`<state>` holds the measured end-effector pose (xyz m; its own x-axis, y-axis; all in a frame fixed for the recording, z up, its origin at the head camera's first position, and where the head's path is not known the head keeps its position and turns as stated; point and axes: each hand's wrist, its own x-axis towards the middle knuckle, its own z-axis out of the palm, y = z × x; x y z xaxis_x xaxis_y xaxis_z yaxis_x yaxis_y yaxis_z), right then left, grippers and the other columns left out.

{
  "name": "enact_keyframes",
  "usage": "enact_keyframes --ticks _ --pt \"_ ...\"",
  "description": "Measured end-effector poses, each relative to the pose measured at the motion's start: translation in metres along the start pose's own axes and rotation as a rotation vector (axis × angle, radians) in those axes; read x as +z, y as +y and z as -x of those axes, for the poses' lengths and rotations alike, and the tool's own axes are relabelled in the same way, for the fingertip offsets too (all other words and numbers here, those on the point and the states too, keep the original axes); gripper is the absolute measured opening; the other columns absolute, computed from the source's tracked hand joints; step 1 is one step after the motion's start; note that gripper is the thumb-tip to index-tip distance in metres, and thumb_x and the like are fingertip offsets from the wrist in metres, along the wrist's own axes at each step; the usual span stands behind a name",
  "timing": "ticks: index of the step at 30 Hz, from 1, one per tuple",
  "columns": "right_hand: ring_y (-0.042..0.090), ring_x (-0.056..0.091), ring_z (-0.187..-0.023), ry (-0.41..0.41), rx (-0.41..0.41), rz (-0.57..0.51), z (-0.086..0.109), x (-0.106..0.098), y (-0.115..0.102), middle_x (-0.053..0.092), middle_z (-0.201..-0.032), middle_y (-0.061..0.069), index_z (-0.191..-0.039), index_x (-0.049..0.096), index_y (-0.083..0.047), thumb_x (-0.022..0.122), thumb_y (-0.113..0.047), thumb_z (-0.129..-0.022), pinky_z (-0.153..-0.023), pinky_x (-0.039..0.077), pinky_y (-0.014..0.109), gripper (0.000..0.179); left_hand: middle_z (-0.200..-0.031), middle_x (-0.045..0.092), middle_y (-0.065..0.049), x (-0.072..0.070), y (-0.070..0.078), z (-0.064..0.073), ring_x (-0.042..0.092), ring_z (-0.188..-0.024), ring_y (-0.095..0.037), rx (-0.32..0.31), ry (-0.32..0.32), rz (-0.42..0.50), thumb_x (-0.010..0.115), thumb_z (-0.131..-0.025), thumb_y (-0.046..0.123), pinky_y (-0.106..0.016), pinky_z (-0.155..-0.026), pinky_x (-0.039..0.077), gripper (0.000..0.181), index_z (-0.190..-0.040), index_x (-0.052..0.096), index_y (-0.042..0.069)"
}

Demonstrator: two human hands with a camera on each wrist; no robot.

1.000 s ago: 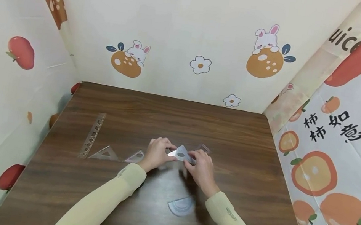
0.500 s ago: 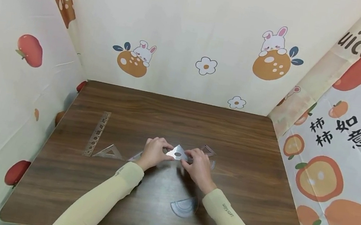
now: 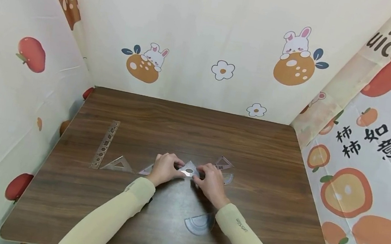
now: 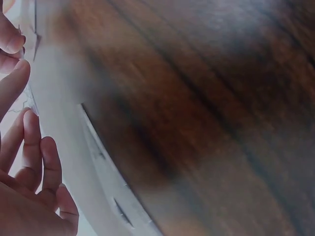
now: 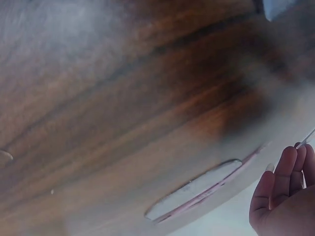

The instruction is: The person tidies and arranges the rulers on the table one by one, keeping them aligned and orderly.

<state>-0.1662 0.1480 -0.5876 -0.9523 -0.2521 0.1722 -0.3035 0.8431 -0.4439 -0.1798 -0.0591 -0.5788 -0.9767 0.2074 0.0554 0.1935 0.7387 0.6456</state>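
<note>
A clear set square (image 3: 189, 166) with a round hole is at the middle of the table, between both hands. My left hand (image 3: 164, 170) pinches its left corner between thumb and fingers. My right hand (image 3: 212, 183) pinches its right corner. Whether its lower edge touches the table cannot be told. Beside the left hand lies a second small set square (image 3: 146, 169), partly hidden. A pinkish set square (image 3: 224, 163) and a small protractor (image 3: 228, 178) lie by the right hand. In the wrist views, the left hand (image 4: 29, 177) and right hand (image 5: 288, 196) are only partly visible.
Farther left lie a long clear ruler (image 3: 104, 144) with cut-out shapes and a larger set square (image 3: 118, 164). A clear protractor (image 3: 199, 223) lies nearer the front edge of the brown wooden table (image 3: 258, 239). Patterned cloth (image 3: 194, 26) surrounds the back and sides.
Both hands have come slightly down and toward the left with the set square between them. More of the pinkish set square and small protractor shows beside the right hand.
</note>
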Motion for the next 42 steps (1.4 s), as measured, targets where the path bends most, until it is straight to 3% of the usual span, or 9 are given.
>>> enact_keyframes --ticks 8,16,24,42 --pt "0.025 0.067 -0.096 -0.045 0.017 0.034 0.001 0.007 0.001 0.073 -0.1 0.003 -0.106 0.08 -0.014 0.083 -0.028 -0.082 -0.088 0.048 0.044 0.028 -0.083 0.074 0.005 0.006 -0.008 -0.001 0.065 -0.085 -0.018 -0.009 -0.032 -0.01 0.094 -0.069 0.035 -0.041 -0.084 0.038 0.033 -0.096 0.084 0.018" --pt "0.026 0.065 -0.099 -0.077 0.021 0.076 0.004 0.011 -0.003 0.072 -0.103 0.005 -0.109 0.079 -0.012 0.082 -0.029 -0.084 -0.088 0.047 0.043 0.03 -0.081 0.076 0.006 0.008 -0.011 -0.003 0.066 -0.084 -0.017 0.002 -0.08 -0.077 0.095 -0.067 0.037 -0.04 -0.084 0.039 0.034 -0.095 0.084 0.021" --pt "0.025 0.064 -0.099 -0.104 0.013 0.128 0.004 0.012 -0.006 0.071 -0.103 0.005 -0.109 0.079 -0.012 0.082 -0.031 -0.085 -0.087 0.047 0.043 0.031 -0.077 0.076 0.007 0.003 -0.01 -0.008 0.066 -0.08 -0.014 0.01 -0.135 -0.107 0.097 -0.065 0.034 -0.037 -0.081 0.036 0.035 -0.093 0.083 0.018" --pt "0.025 0.064 -0.098 -0.068 -0.02 0.178 0.004 0.014 -0.006 0.07 -0.101 0.005 -0.108 0.079 -0.012 0.082 -0.031 -0.083 -0.083 0.047 0.043 0.032 -0.078 0.073 0.009 0.001 -0.007 -0.013 0.058 -0.083 -0.014 0.012 -0.193 -0.183 0.096 -0.066 0.039 -0.037 -0.08 0.035 0.035 -0.093 0.082 0.021"
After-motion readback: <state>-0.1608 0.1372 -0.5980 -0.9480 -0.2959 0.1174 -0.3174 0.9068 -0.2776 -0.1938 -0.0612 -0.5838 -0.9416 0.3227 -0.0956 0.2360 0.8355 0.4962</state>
